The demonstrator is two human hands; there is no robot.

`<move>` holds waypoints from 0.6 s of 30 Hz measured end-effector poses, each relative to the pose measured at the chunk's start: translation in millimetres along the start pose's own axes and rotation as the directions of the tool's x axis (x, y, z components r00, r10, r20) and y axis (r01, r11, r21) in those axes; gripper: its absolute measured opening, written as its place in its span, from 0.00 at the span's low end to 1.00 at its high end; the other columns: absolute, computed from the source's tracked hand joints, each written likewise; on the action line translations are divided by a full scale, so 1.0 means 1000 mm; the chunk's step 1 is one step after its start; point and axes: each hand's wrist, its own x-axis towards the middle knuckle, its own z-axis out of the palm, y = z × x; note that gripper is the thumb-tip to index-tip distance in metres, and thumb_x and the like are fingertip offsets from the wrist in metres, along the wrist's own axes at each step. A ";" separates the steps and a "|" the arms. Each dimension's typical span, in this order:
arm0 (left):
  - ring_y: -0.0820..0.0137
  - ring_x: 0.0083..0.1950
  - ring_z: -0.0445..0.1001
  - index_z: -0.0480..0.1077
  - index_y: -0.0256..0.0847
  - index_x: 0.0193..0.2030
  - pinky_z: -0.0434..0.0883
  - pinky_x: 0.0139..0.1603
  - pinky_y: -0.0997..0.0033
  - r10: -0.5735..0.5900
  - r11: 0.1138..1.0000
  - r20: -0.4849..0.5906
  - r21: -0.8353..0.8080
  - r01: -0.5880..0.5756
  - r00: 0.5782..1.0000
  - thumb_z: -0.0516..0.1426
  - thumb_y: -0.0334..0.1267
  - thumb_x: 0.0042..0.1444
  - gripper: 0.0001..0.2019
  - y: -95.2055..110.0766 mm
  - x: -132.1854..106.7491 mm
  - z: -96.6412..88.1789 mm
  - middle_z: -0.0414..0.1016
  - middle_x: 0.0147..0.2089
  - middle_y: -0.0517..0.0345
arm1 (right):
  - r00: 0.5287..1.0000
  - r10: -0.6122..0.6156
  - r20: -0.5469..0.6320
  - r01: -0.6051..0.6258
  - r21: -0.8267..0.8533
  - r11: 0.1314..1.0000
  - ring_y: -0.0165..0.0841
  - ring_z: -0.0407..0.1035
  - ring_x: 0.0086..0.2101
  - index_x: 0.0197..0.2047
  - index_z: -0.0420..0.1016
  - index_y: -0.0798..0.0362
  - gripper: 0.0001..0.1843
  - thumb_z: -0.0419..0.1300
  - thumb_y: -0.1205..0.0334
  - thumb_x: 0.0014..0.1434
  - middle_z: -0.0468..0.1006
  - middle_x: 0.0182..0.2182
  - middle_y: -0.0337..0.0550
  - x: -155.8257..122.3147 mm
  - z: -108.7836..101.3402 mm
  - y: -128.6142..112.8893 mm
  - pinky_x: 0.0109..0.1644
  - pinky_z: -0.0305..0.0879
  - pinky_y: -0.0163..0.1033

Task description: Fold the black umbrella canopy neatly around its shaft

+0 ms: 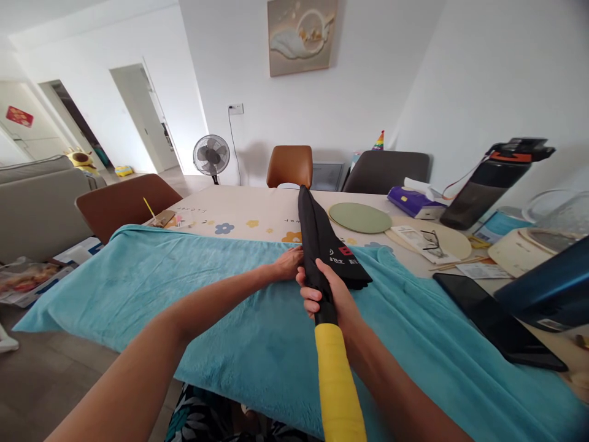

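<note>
A folded black umbrella (313,230) with a yellow handle (338,374) points away from me over the table. Its canopy hangs loose on the right side, where white and red print shows. My right hand (326,291) is wrapped around the lower end of the canopy, just above the yellow handle. On the umbrella's left side, my left hand (289,263) is closed against the black cloth, its fingertips partly hidden behind it. Under both hands a turquoise blanket (221,294) covers the near part of the table.
To the right are a green placemat (359,218), glasses (431,240), a purple tissue pack (414,201), a dark bottle (492,184), a black phone (497,319) and a blue tumbler (550,288). Chairs (289,166) and a fan (211,155) stand beyond the table (239,205).
</note>
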 end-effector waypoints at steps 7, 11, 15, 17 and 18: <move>0.59 0.57 0.59 0.66 0.42 0.50 0.48 0.60 0.56 0.231 0.462 0.370 0.772 -0.436 0.900 0.54 0.34 0.47 0.20 -0.010 0.020 -0.003 0.70 0.49 0.51 | 0.988 -0.038 -0.153 0.004 -0.218 0.976 0.22 0.56 0.13 0.31 0.63 0.55 0.12 0.57 0.54 0.52 0.66 0.20 0.36 0.008 -0.008 0.004 0.12 0.58 0.31; 0.62 0.53 0.65 0.71 0.44 0.43 0.53 0.58 0.59 0.218 0.525 0.200 0.801 -0.288 0.955 0.52 0.35 0.50 0.14 -0.001 0.022 -0.028 0.73 0.44 0.54 | 0.986 -0.042 -0.164 -0.009 -0.300 0.954 0.22 0.56 0.13 0.27 0.63 0.56 0.14 0.58 0.53 0.51 0.64 0.18 0.35 0.013 -0.013 0.000 0.12 0.59 0.30; 0.65 0.38 0.73 0.72 0.38 0.36 0.67 0.44 0.63 0.006 0.914 -0.213 0.398 0.081 0.977 0.48 0.40 0.54 0.13 0.006 0.021 -0.043 0.74 0.38 0.52 | 0.971 -0.086 -0.222 -0.007 -0.387 0.922 0.24 0.58 0.13 0.27 0.61 0.56 0.14 0.58 0.54 0.51 0.63 0.17 0.35 0.018 -0.013 0.009 0.11 0.60 0.32; 0.67 0.32 0.73 0.70 0.34 0.35 0.70 0.36 0.67 -0.255 0.967 -0.246 -0.047 0.252 0.935 0.48 0.45 0.55 0.16 0.007 0.024 -0.040 0.75 0.36 0.49 | 0.968 -0.107 -0.225 -0.001 -0.430 0.903 0.25 0.59 0.13 0.28 0.60 0.55 0.13 0.58 0.56 0.50 0.64 0.19 0.35 0.021 -0.014 0.014 0.10 0.60 0.34; 0.68 0.31 0.73 0.70 0.33 0.34 0.71 0.34 0.68 -0.350 0.924 -0.212 -0.240 0.299 0.912 0.50 0.46 0.53 0.16 0.007 0.025 -0.036 0.75 0.35 0.49 | 0.968 -0.115 -0.222 0.003 -0.448 0.894 0.25 0.59 0.13 0.29 0.60 0.54 0.12 0.59 0.56 0.50 0.65 0.20 0.35 0.023 -0.015 0.017 0.10 0.60 0.34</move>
